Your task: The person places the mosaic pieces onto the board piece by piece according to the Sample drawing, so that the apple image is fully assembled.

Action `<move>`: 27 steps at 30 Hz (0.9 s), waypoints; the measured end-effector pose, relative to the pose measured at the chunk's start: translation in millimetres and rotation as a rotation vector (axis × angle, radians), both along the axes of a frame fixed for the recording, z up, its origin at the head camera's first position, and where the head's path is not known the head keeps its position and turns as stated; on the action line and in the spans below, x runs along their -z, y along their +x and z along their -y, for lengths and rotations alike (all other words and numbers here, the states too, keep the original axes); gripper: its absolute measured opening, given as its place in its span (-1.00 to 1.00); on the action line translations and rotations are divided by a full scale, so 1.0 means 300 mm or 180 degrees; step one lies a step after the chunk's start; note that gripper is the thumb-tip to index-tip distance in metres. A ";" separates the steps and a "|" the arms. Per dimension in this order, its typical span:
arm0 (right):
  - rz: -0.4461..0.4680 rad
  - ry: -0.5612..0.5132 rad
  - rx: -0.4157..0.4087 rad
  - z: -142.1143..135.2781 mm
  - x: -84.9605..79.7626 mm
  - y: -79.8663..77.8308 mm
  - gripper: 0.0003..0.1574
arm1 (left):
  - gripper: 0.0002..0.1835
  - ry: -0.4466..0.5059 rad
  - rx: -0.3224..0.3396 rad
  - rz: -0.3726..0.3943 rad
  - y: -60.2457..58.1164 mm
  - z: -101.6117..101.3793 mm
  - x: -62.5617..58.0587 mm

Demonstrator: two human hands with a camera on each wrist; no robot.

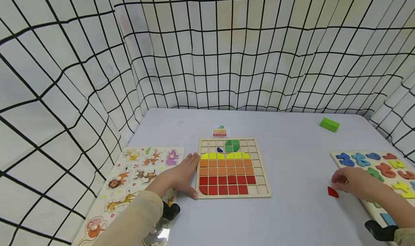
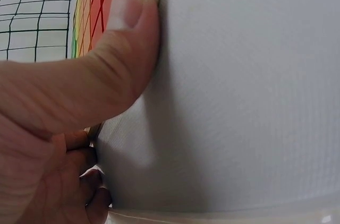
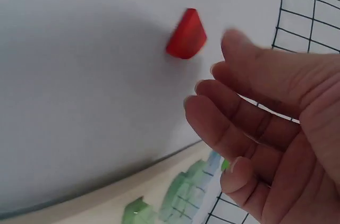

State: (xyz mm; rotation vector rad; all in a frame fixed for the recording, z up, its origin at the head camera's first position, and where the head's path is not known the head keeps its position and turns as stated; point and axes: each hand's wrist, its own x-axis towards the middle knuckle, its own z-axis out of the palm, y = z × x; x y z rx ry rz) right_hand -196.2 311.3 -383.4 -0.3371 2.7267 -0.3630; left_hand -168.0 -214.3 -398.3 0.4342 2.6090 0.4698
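A wooden grid board lies mid-table, bearing rows of red, orange and yellow tiles, a green leaf shape and a small dark blue piece. My left hand rests along the board's left edge, its thumb at the near corner and its fingers spread up the side. Over on the right, my right hand hovers with loosely bent fingers beside a red piece with one rounded side. The right wrist view shows a small gap between fingertips and that red piece.
A picture card lies behind the grid board. An animal puzzle board sits at left, partly under my left arm; a number puzzle board is at right beneath my right hand. A green block lies far right. Black netting surrounds the table.
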 end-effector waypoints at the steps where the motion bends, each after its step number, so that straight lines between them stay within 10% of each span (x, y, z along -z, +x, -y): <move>1: 0.0063 -0.0009 -0.0001 -0.002 0.007 0.005 -0.77 | 0.34 0.0007 -0.0001 -0.0001 0.000 0.000 0.000; 15: -0.0087 -0.0248 -0.0094 0.086 0.039 0.032 -0.81 | 0.36 0.0059 0.0031 0.0004 0.004 0.004 -0.004; 27: -0.0102 -0.1628 -0.0472 0.459 0.040 0.071 -0.90 | 0.36 0.0089 0.0006 0.0029 0.003 0.005 -0.009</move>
